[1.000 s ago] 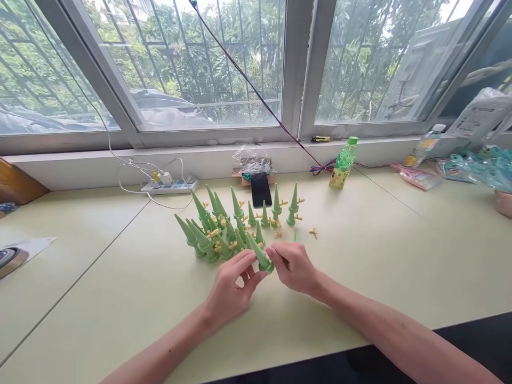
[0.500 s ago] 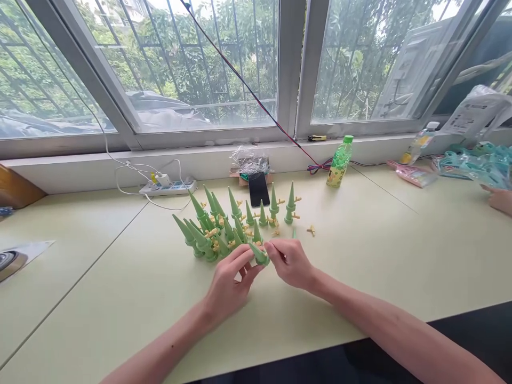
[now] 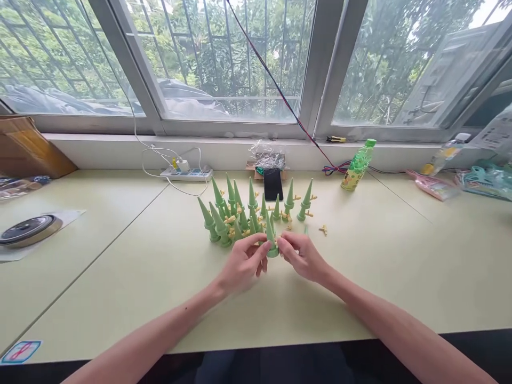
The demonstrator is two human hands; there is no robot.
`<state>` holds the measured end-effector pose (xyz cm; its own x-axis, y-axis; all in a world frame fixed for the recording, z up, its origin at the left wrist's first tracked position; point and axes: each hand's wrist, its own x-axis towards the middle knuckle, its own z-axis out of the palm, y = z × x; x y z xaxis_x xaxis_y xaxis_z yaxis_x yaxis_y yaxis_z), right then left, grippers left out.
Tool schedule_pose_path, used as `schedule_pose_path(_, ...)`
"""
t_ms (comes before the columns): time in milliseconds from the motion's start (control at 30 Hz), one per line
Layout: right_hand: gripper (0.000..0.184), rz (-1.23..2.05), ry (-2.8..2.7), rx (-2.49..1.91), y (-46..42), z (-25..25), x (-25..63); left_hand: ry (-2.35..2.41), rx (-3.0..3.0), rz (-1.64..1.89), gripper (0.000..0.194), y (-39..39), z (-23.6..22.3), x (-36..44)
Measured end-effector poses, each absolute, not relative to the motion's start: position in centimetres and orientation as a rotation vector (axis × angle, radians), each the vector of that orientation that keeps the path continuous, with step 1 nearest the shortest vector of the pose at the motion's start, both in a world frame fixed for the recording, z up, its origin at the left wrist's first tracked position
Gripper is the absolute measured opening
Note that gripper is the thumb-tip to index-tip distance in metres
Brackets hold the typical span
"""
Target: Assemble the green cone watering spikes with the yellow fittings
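Green spike [image 3: 270, 233] upright in grip of left hand [image 3: 245, 262]; yellow valve [image 3: 277, 241] at its side in pinch of right hand [image 3: 303, 257]; more spikes [image 3: 220, 225] just behind.

The cones [image 3: 206, 213] are green, the one between the hands [image 3: 272, 245] too; the small valves [image 3: 324, 230] are pale yellow. The bench [image 3: 160, 272] is pale yellow-green, crossed by dark seam lines. The phone [image 3: 273, 184] is black. The bottle [image 3: 357, 165] has a bright green cap and a yellow-green label. The power strip [image 3: 192, 174] is white and blue.
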<state>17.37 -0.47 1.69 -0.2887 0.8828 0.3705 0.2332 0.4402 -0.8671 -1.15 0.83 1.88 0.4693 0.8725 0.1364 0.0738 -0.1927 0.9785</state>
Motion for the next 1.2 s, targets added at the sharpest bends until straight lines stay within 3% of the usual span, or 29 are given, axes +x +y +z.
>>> schedule_pose_path(833, 0.038, 0.883, -1.833, -0.955, -0.6, 1.7, 18.0, 0.792, 1.575, 0.757, 0.035, 0.6, 3.5, -1.3)
schedule_pose_path(1200, 0.038, 0.619, -1.978, -0.937, -0.3, 1.5, 18.1, 0.810, 1.530, 0.733, 0.038, 0.6, 3.5, -1.3)
